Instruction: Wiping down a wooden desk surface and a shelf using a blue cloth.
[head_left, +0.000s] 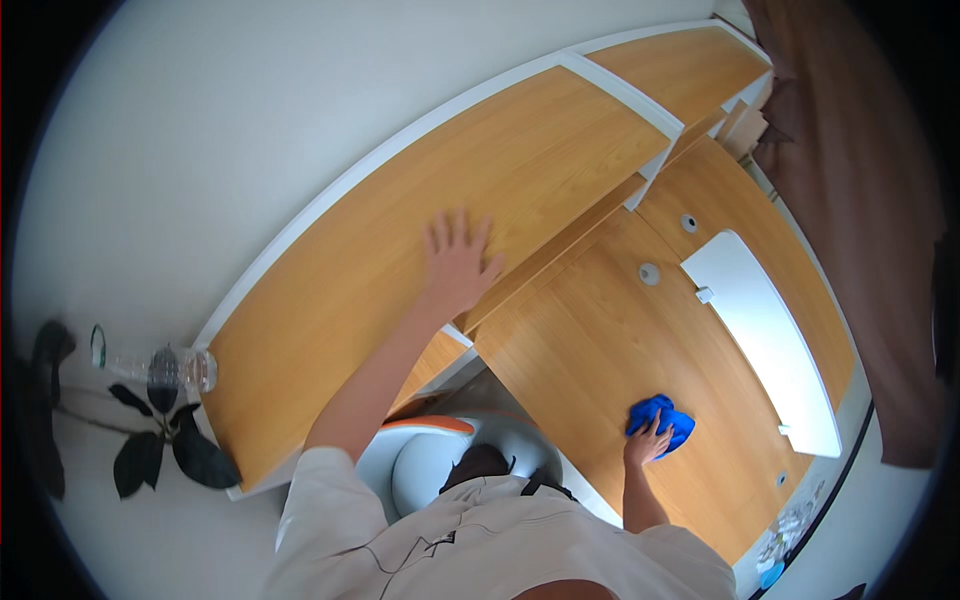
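Observation:
My left hand (459, 270) rests with fingers spread on the wooden top of a raised cabinet with a white edge (360, 277), near its inner side. Lower down and to the right, my right hand (649, 441) presses on a crumpled blue cloth (679, 429) that lies on the wooden desk top (585, 360). Some fingers lie over the cloth, and part of it spreads out past them.
A white divider panel (772, 337) is clamped across the desk, near round cable grommets (649, 274). A white and orange chair (431, 457) stands below me. A clear plastic bottle (165, 367) and dark-leaved plant (202, 457) are at left; a brown curtain (840, 225) hangs at right.

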